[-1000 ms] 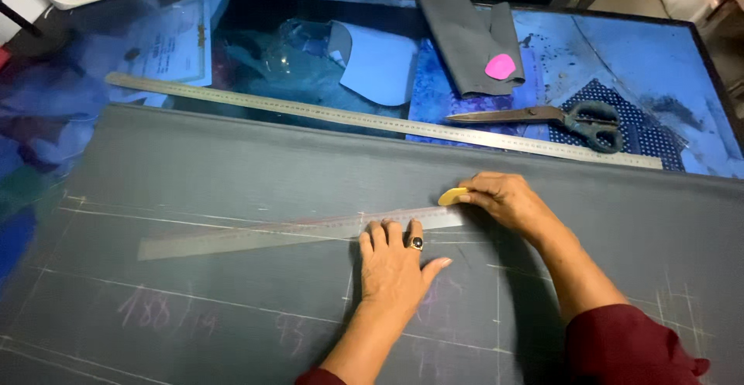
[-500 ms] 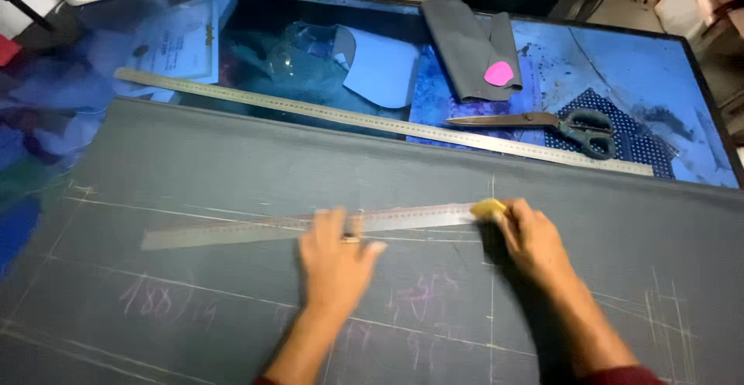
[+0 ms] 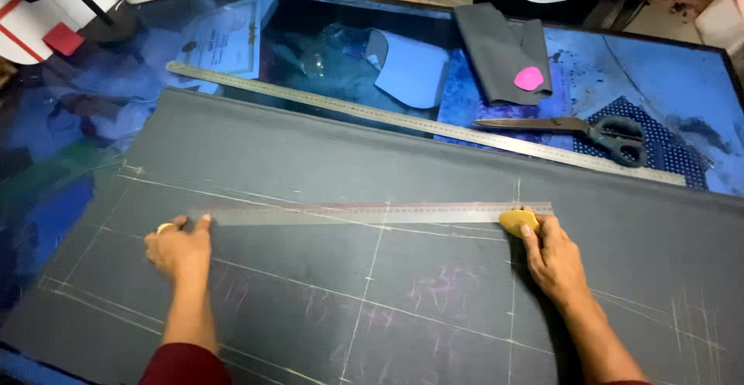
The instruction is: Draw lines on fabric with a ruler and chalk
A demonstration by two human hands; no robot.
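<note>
I see my left hand (image 3: 180,250) has slid out to the clear ruler's (image 3: 372,214) left end, fingers spread flat on it. My right hand (image 3: 552,257) pinches the yellow chalk (image 3: 518,220) at the ruler's right end, on the grey cloth (image 3: 325,168).

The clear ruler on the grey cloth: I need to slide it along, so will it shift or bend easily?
The clear ruler looks thin and flat, so probably light and slightly flexible. The left hand pins one end, suggesting it slips on the grey cloth.
</note>
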